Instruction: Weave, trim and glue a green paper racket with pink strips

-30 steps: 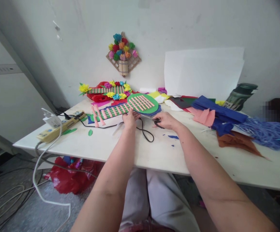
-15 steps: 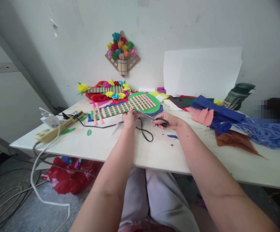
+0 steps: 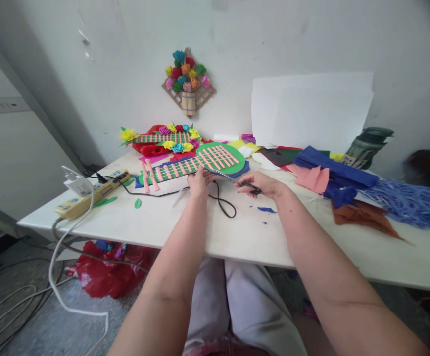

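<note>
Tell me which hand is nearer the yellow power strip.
Left. The left hand holds the woven paper, to the right of the power strip; the right hand, holding scissors, lies farther right.

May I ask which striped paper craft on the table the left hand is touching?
The front craft, with the round green end and no flowers; the left hand rests on its edge. The rear craft carries flowers.

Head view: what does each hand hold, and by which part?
The right hand holds the scissors by their black handles; the left hand grips the green woven paper piece at its near edge.
</note>
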`<state>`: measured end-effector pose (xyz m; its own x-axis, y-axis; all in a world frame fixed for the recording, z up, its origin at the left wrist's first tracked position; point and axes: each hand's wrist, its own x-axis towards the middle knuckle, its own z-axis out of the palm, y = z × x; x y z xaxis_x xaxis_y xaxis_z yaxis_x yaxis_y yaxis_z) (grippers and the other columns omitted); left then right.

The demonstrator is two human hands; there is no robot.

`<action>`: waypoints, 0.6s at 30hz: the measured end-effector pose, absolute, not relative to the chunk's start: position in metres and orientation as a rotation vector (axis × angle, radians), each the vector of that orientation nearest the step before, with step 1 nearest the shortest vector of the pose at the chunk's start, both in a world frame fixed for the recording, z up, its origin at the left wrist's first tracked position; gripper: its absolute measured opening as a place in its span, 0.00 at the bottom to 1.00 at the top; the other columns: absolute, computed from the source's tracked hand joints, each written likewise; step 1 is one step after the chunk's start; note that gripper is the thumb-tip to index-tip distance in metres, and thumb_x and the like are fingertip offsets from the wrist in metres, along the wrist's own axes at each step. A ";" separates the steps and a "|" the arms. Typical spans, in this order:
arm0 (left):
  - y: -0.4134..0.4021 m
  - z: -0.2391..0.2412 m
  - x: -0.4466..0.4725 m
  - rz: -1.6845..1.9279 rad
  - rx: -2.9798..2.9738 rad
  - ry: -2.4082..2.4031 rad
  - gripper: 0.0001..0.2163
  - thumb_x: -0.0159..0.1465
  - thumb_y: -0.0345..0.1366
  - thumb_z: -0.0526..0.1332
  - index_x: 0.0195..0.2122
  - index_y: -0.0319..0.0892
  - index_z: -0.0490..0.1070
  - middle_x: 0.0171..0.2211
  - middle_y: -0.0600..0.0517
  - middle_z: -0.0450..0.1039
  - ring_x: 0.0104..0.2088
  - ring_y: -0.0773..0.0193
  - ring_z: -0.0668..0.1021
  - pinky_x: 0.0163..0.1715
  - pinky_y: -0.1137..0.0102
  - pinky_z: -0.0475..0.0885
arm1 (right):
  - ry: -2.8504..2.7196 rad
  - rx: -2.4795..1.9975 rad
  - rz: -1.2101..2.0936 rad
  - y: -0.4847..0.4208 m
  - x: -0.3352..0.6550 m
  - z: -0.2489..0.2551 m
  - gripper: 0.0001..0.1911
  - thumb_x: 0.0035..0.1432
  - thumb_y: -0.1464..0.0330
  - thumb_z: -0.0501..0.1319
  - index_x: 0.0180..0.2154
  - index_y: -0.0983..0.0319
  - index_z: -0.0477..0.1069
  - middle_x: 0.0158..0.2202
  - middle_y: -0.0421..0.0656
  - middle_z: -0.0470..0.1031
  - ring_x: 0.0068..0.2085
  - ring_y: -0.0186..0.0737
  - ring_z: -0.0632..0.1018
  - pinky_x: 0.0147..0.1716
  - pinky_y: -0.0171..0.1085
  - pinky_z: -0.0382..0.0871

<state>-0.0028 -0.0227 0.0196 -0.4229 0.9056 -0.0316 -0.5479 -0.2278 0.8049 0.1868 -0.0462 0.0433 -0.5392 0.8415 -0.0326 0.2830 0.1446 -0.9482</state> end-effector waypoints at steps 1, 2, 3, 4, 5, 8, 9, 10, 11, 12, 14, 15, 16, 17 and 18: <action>-0.023 0.020 -0.003 1.818 0.564 0.951 0.09 0.57 0.33 0.57 0.38 0.35 0.64 0.20 0.50 0.69 0.21 0.62 0.76 0.25 0.67 0.73 | -1.934 -1.099 1.346 -0.047 0.186 0.044 0.21 0.37 0.63 0.69 0.33 0.68 0.71 0.15 0.35 0.65 0.14 0.25 0.63 0.13 0.29 0.57; -0.023 0.020 -0.003 1.814 0.569 0.953 0.09 0.58 0.34 0.57 0.37 0.35 0.64 0.20 0.49 0.70 0.21 0.62 0.76 0.25 0.67 0.73 | -1.957 -1.133 1.290 -0.047 0.185 0.044 0.21 0.36 0.62 0.69 0.33 0.67 0.71 0.14 0.34 0.65 0.14 0.26 0.63 0.13 0.30 0.58; -0.022 0.019 -0.003 1.814 0.572 0.951 0.09 0.58 0.34 0.57 0.37 0.35 0.64 0.21 0.49 0.70 0.22 0.62 0.76 0.25 0.67 0.73 | -1.979 -1.168 1.237 -0.047 0.184 0.044 0.21 0.35 0.62 0.69 0.33 0.67 0.71 0.14 0.35 0.65 0.14 0.26 0.63 0.14 0.30 0.58; -0.022 0.019 -0.003 1.817 0.573 0.946 0.09 0.58 0.34 0.57 0.37 0.34 0.64 0.21 0.49 0.70 0.22 0.62 0.76 0.25 0.67 0.73 | -2.002 -1.197 1.189 -0.047 0.183 0.044 0.22 0.35 0.62 0.69 0.33 0.67 0.72 0.15 0.35 0.66 0.15 0.26 0.63 0.14 0.30 0.59; -0.022 0.019 -0.004 1.822 0.570 0.940 0.09 0.58 0.35 0.57 0.37 0.34 0.64 0.21 0.49 0.70 0.22 0.62 0.76 0.25 0.67 0.73 | -2.027 -1.215 1.143 -0.047 0.182 0.044 0.22 0.34 0.61 0.69 0.32 0.67 0.72 0.17 0.36 0.67 0.15 0.27 0.64 0.14 0.31 0.59; -0.021 0.018 -0.004 1.824 0.554 0.938 0.10 0.58 0.35 0.58 0.38 0.35 0.64 0.21 0.49 0.70 0.22 0.63 0.76 0.27 0.66 0.73 | -2.107 -1.203 0.972 -0.042 0.182 0.039 0.21 0.34 0.62 0.69 0.32 0.67 0.73 0.21 0.39 0.70 0.18 0.28 0.65 0.16 0.31 0.61; -0.021 0.018 -0.005 1.823 0.550 0.941 0.11 0.58 0.36 0.58 0.38 0.35 0.64 0.21 0.49 0.70 0.22 0.63 0.76 0.27 0.66 0.73 | -2.129 -1.187 0.897 -0.040 0.182 0.037 0.20 0.34 0.62 0.69 0.31 0.67 0.73 0.22 0.39 0.71 0.19 0.29 0.67 0.18 0.31 0.62; -0.020 0.018 -0.005 1.824 0.545 0.943 0.11 0.57 0.36 0.58 0.39 0.35 0.64 0.21 0.49 0.70 0.22 0.63 0.76 0.27 0.67 0.73 | -2.148 -1.170 0.815 -0.037 0.182 0.035 0.19 0.34 0.63 0.68 0.31 0.67 0.74 0.22 0.40 0.71 0.21 0.30 0.68 0.20 0.31 0.63; -0.020 0.017 -0.005 1.828 0.540 0.944 0.12 0.57 0.36 0.58 0.39 0.35 0.64 0.21 0.50 0.70 0.22 0.63 0.76 0.28 0.67 0.73 | -2.164 -1.153 0.736 -0.035 0.182 0.032 0.18 0.34 0.64 0.68 0.31 0.66 0.74 0.23 0.40 0.72 0.23 0.32 0.69 0.21 0.32 0.65; -0.020 0.017 -0.005 1.832 0.536 0.942 0.12 0.57 0.37 0.59 0.40 0.36 0.64 0.21 0.50 0.69 0.22 0.63 0.76 0.27 0.67 0.73 | -2.179 -1.136 0.665 -0.032 0.182 0.029 0.17 0.34 0.65 0.68 0.30 0.66 0.74 0.24 0.40 0.72 0.25 0.33 0.70 0.23 0.32 0.66; -0.019 0.017 -0.005 1.837 0.538 0.931 0.12 0.57 0.37 0.59 0.40 0.36 0.64 0.21 0.50 0.69 0.22 0.64 0.76 0.27 0.68 0.73 | -2.202 -1.098 0.571 -0.028 0.182 0.025 0.14 0.36 0.68 0.66 0.31 0.65 0.75 0.26 0.41 0.74 0.27 0.35 0.72 0.27 0.33 0.68; -0.019 0.016 -0.005 1.839 0.544 0.924 0.12 0.57 0.37 0.59 0.40 0.36 0.63 0.21 0.50 0.69 0.22 0.64 0.76 0.26 0.68 0.73 | -2.209 -1.081 0.544 -0.027 0.182 0.024 0.13 0.37 0.70 0.65 0.31 0.65 0.75 0.27 0.41 0.74 0.29 0.35 0.73 0.29 0.33 0.68; -0.019 0.016 -0.006 1.839 0.553 0.918 0.12 0.57 0.37 0.58 0.40 0.36 0.63 0.21 0.50 0.70 0.22 0.63 0.76 0.26 0.68 0.73 | -2.213 -1.067 0.526 -0.026 0.182 0.023 0.13 0.38 0.71 0.64 0.32 0.65 0.75 0.28 0.41 0.75 0.30 0.36 0.74 0.31 0.33 0.69; -0.019 0.015 -0.006 1.839 0.561 0.914 0.12 0.57 0.37 0.58 0.40 0.36 0.63 0.21 0.50 0.70 0.22 0.63 0.76 0.26 0.69 0.73 | -2.215 -1.060 0.510 -0.026 0.182 0.023 0.13 0.38 0.72 0.63 0.32 0.64 0.75 0.30 0.42 0.75 0.30 0.36 0.74 0.32 0.33 0.69; -0.019 0.015 -0.006 1.840 0.565 0.912 0.12 0.57 0.37 0.58 0.40 0.35 0.64 0.21 0.50 0.70 0.22 0.63 0.76 0.25 0.69 0.73 | -2.218 -1.060 0.492 -0.026 0.182 0.023 0.13 0.39 0.74 0.63 0.33 0.64 0.75 0.30 0.42 0.76 0.31 0.36 0.74 0.33 0.34 0.69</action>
